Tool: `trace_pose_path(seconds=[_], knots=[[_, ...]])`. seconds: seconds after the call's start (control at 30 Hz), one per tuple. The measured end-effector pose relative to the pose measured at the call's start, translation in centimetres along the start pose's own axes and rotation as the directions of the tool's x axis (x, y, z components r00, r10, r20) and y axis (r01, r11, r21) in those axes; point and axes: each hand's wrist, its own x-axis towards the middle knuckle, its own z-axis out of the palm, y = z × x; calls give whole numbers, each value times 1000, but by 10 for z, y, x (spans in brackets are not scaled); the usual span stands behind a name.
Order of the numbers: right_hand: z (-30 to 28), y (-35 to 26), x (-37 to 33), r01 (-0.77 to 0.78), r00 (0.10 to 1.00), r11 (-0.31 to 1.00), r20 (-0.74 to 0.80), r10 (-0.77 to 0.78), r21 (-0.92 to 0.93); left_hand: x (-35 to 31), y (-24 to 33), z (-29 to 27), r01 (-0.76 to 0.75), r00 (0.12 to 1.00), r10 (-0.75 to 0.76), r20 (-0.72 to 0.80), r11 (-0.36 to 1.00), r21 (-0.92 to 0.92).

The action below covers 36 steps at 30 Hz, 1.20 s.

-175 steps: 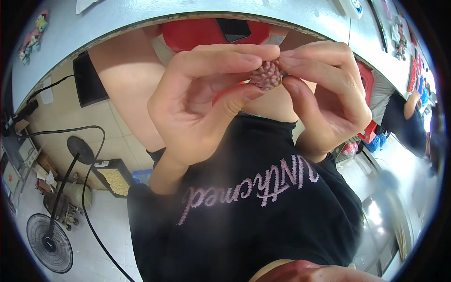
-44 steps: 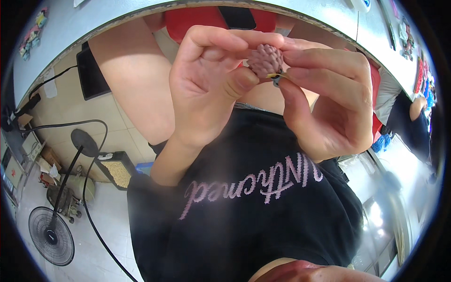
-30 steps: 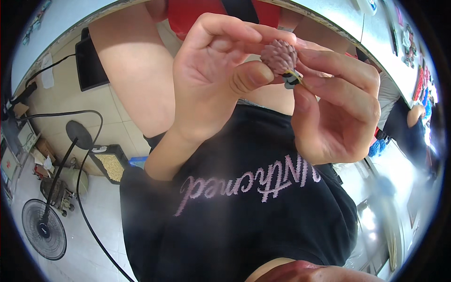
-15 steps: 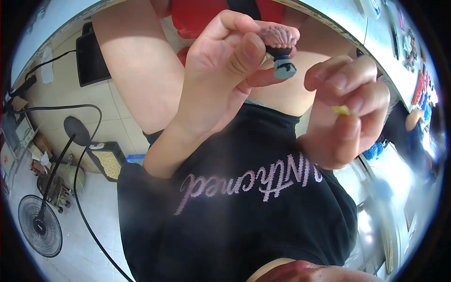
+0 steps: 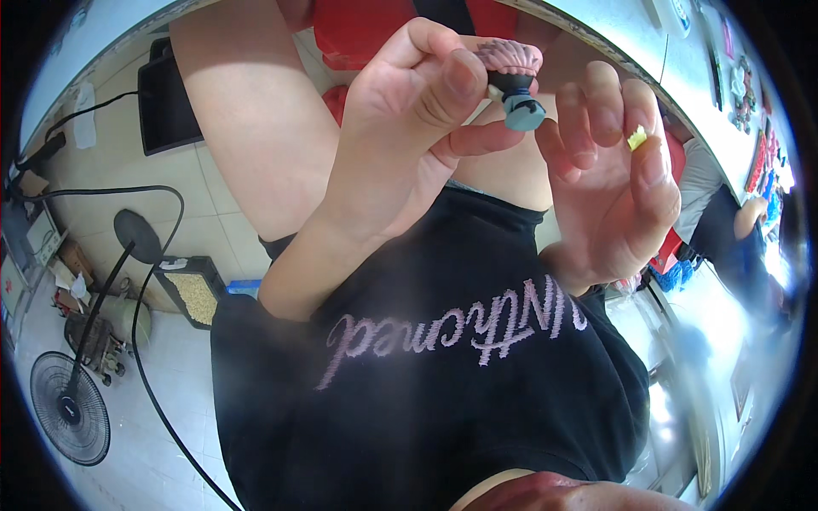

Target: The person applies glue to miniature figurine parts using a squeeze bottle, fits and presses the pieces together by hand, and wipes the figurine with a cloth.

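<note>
Figurine [image 5: 514,83] is in the left hand [image 5: 400,119], above the lap and near the bench [image 5: 690,72]. Mauve ridged top up, dark middle, teal base down, slightly tilted. Left thumb and fingers closed on the upper part. Right hand [image 5: 609,192] just beside it, thumb and forefinger pinched on a yellow scrap [image 5: 637,138] (tiny, can't tell the material), other fingers loosely curled. Floor fan [image 5: 71,409] and black tray [image 5: 213,307] of pale grains off to the left.
</note>
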Motion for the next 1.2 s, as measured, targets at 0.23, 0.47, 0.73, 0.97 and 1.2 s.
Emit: trace_pose_path(seconds=[0.23, 0.47, 0.73, 0.97, 1.2], knots=[[-8, 5, 5, 111, 991, 989, 82, -103, -94, 0, 2, 5, 6, 994, 10, -113, 989, 145], [-17, 7, 9, 123, 974, 992, 196, -115, -27, -2, 1, 0, 57, 995, -60, -77, 998, -34], [-3, 15, 15, 180, 980, 977, 58, -188, 112, -1, 4, 11, 85, 983, -68, -171, 992, 94], [-1, 26, 13, 348, 937, 898, 63, -344, -269, -4, 2, 8, 88, 983, -43, -180, 965, 247], [0, 27, 12, 398, 913, 833, 73, -402, -385, 2, -7, 1, -41, 997, 26, -75, 979, -200]])
